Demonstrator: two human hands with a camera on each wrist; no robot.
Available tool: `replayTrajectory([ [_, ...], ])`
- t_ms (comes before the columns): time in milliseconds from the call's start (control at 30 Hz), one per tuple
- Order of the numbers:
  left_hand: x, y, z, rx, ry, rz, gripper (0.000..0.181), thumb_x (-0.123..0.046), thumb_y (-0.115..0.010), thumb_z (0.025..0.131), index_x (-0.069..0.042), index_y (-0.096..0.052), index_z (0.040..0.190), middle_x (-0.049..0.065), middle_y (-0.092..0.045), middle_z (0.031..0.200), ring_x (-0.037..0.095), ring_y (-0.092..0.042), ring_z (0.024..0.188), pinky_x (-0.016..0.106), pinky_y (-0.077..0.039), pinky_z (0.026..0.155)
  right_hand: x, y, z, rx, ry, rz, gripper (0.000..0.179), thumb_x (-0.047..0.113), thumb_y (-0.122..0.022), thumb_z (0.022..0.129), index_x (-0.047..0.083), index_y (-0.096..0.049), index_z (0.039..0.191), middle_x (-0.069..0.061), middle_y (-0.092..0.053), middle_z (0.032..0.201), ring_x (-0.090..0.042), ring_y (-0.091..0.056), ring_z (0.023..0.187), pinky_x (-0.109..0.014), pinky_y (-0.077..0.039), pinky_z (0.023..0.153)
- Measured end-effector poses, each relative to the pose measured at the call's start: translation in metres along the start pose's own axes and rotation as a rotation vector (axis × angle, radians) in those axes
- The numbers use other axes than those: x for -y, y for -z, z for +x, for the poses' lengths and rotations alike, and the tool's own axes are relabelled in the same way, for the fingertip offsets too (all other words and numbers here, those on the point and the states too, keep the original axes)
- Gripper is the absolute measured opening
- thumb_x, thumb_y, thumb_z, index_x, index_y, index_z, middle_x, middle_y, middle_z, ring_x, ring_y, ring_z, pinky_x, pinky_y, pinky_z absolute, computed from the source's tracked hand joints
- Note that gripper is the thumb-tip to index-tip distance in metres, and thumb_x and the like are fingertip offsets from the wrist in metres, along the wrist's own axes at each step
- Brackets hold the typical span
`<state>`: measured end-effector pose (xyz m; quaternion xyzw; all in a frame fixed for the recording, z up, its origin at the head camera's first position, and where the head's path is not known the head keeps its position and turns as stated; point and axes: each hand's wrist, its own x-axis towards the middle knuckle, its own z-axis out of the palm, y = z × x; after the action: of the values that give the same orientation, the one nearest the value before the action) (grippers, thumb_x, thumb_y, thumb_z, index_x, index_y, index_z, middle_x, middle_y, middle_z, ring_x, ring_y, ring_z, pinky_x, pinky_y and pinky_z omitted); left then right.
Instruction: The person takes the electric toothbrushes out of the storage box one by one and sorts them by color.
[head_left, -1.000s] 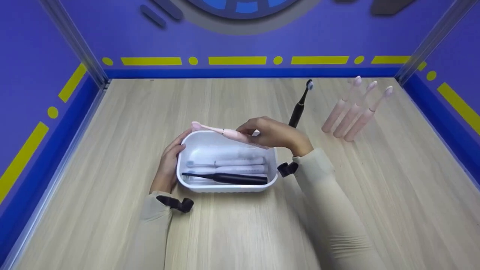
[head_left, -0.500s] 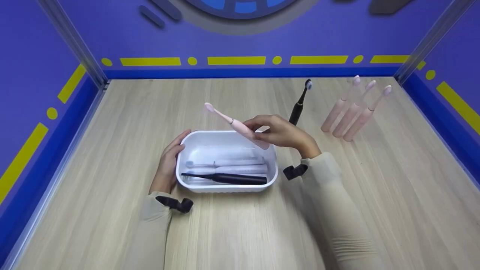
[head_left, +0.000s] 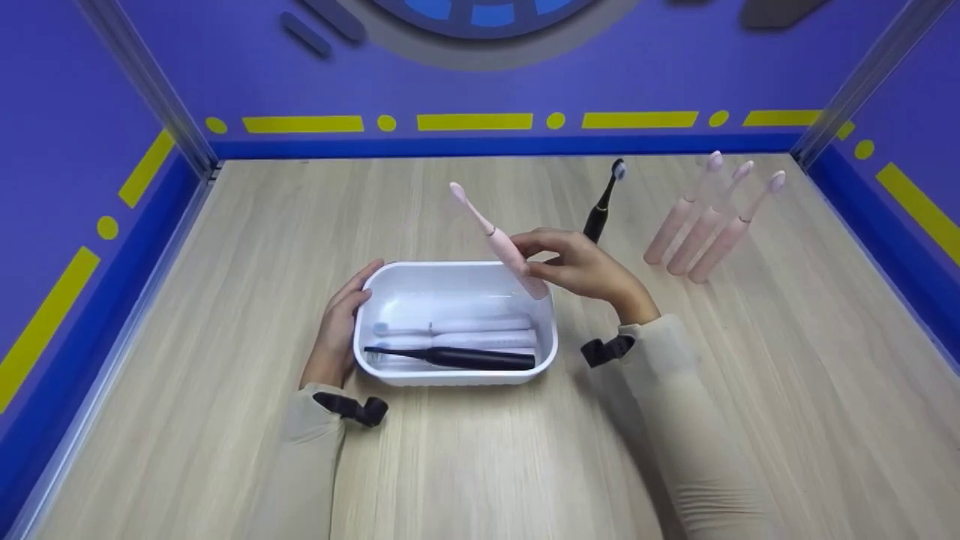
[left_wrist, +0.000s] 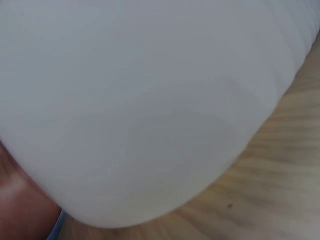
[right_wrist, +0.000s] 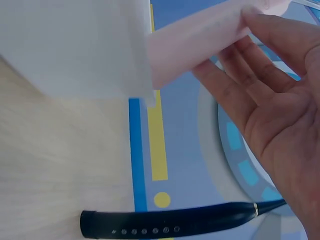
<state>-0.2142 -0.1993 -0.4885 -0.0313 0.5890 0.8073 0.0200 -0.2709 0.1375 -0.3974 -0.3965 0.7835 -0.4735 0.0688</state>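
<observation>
A pink electric toothbrush [head_left: 504,246] slants head-up above the right back of a white plastic box [head_left: 454,378]. My right hand [head_left: 581,264] pinches its handle between thumb and fingers; in the right wrist view the handle's lower end [right_wrist: 185,47] passes behind the box wall. At the box's left side my left hand [head_left: 336,326] grips the wall, thumb at the rim. The left wrist view is mostly filled by the box's outer wall [left_wrist: 150,110]. Inside the box lie a black toothbrush [head_left: 480,358] and white toothbrushes [head_left: 487,339] side by side.
Beyond my right hand a black toothbrush [head_left: 597,217] stands upright, its base hidden in the head view. Three pink toothbrushes [head_left: 705,236] stand in a row at the back right of the wooden table [head_left: 262,247]. Blue panels [head_left: 480,90] enclose the back and sides.
The right hand has drawn back to the right, lifting the pink toothbrush from nearly level to a steep head-up tilt. Left hand and box stay in place.
</observation>
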Motion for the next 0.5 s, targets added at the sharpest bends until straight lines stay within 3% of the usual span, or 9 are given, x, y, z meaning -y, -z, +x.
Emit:
replayTrajectory([
  [167, 0.000, 0.000, 0.000, 0.004, 0.011, 0.021, 0.050, -0.006, -0.030, 0.096, -0.006, -0.041, 0.146, 0.003, -0.034, 0.156, 0.015, -0.028, 0.144, 0.030, -0.020, 0.120, -0.003, 0.005, -0.007, -0.057, -0.005, 0.030, 0.038, 0.003, -0.064, 0.089, -0.002, -0.060, 0.126, -0.017, -0.064, 0.123, -0.022, -0.062, 0.110, -0.027, -0.055, 0.088],
  [500, 0.002, 0.002, 0.001, 0.005, -0.025, 0.030, 0.051, -0.004, -0.030, 0.096, -0.002, -0.040, 0.145, 0.006, -0.034, 0.155, 0.017, -0.028, 0.144, 0.032, -0.020, 0.120, -0.007, 0.013, -0.021, -0.169, -0.003, 0.036, 0.037, -0.002, -0.064, 0.088, -0.007, -0.059, 0.124, -0.022, -0.063, 0.122, -0.006, -0.061, 0.106, -0.019, -0.055, 0.083],
])
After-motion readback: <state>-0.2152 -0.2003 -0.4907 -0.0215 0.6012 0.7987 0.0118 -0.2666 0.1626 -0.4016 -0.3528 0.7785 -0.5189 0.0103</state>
